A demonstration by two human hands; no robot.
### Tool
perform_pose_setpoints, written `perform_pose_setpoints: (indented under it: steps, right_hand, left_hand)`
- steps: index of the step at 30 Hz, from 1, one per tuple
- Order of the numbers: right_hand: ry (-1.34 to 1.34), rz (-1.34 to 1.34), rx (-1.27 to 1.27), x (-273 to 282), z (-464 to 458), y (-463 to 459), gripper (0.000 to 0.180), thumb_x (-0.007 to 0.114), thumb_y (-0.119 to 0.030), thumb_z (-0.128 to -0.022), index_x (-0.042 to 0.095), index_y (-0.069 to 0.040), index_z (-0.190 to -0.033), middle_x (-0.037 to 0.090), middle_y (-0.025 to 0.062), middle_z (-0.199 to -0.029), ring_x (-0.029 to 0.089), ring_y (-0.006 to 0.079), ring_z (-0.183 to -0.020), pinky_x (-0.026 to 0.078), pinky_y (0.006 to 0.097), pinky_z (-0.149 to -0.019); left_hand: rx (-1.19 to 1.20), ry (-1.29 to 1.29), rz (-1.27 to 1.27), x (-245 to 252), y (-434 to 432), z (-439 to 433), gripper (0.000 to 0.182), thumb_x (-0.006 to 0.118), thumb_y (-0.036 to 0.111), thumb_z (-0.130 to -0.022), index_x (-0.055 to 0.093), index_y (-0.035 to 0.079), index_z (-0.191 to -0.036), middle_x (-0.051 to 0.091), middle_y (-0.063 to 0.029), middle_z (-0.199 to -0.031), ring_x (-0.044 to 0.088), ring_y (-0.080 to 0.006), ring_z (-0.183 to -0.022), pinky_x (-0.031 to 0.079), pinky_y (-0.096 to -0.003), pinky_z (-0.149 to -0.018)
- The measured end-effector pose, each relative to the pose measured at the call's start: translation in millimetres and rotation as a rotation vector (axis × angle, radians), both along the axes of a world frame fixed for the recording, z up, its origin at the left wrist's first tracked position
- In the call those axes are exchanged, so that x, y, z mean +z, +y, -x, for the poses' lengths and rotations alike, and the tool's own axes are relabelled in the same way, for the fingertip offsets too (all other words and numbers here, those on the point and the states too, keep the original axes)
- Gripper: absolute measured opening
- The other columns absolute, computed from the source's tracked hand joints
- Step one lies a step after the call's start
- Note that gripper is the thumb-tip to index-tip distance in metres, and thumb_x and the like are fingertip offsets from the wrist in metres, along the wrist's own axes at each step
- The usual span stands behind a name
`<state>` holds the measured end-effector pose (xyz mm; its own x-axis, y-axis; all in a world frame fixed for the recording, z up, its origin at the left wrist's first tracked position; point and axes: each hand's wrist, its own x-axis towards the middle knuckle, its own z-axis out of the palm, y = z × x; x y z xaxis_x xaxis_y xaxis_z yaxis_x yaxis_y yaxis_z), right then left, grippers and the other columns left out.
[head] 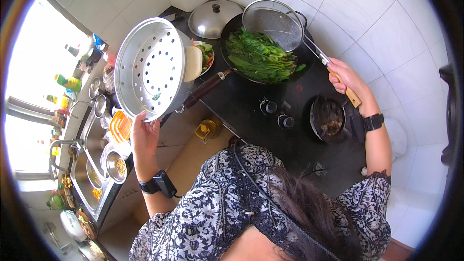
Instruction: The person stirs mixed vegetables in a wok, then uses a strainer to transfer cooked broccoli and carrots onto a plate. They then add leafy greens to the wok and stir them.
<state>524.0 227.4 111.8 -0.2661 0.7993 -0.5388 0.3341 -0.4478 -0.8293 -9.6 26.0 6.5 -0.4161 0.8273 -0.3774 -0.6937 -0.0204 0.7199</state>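
In my left hand (145,130) is the rim of a metal steamer basket (154,61), tilted so that its perforated base faces me. A small green leaf scrap clings inside it. My right hand (344,76) grips the wooden handle of a wire-mesh strainer (279,25). The strainer's mesh bowl hangs over the far side of a dark wok (232,67), touching or just above the leafy greens (261,56) heaped there. The wok's dark wooden handle (203,90) points towards the basket. I cannot tell whether any greens lie in the mesh.
Behind the wok rests a domed metal lid (214,18). A plate of cut vegetables (206,56) is partly hidden by the basket. A second burner (328,119) lies right, near two stove knobs (270,107). Left are a sink (81,174), an orange plastic basket (120,127) and a metal bowl (116,166).
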Motion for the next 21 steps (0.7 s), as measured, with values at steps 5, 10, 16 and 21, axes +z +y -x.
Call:
perform_pose_setpoints:
  steps: [5, 10, 16, 21]
  right_hand:
    - [-0.133, -0.089, 0.096, 23, 18, -33, 0.043, 0.046, -0.025, -0.106, 0.042, -0.013, -0.147, 0.041, -0.0052, -0.066, 0.036, 0.002, -0.043, 0.031, 0.0197, -0.037]
    - [-0.221, -0.112, 0.196, 21, 43, -70, 0.047, 0.05, -0.021, -0.105, 0.042, -0.012, -0.15, 0.047, -0.0028, -0.07, 0.041, 0.0044, -0.051, 0.04, 0.0217, -0.046]
    - [-0.524, -0.465, 0.288, 20, 55, -99, 0.049, 0.058, -0.02, -0.1, 0.045, -0.006, -0.145, 0.061, 0.0149, -0.084, 0.055, 0.015, -0.075, 0.048, 0.0305, -0.076]
    - [-0.671, -0.462, 0.349, 43, 46, -111, 0.049, 0.057, -0.02, -0.098, 0.046, -0.006, -0.144, 0.061, 0.0231, -0.079, 0.059, 0.0299, -0.066, 0.048, 0.0375, -0.069]
  left_hand:
    - [0.02, -0.015, 0.014, -12, 1, 11, 0.031, 0.055, 0.01, -0.095, 0.052, -0.006, -0.12, 0.071, -0.0168, -0.102, 0.072, -0.0242, -0.074, 0.063, -0.0267, -0.062]
    - [0.044, -0.018, 0.038, -8, 3, 8, 0.025, 0.054, 0.012, -0.096, 0.054, -0.005, -0.113, 0.07, -0.0153, -0.094, 0.07, -0.0236, -0.07, 0.06, -0.0236, -0.056]
    - [0.037, 0.002, 0.028, 1, 3, -2, 0.022, 0.054, 0.013, -0.096, 0.054, -0.004, -0.11, 0.069, -0.0132, -0.093, 0.068, -0.0217, -0.069, 0.058, -0.0215, -0.054]
    - [0.013, 0.005, 0.022, -4, 0, 4, 0.024, 0.054, 0.012, -0.096, 0.053, -0.004, -0.114, 0.07, -0.0134, -0.097, 0.07, -0.0211, -0.072, 0.06, -0.0229, -0.059]
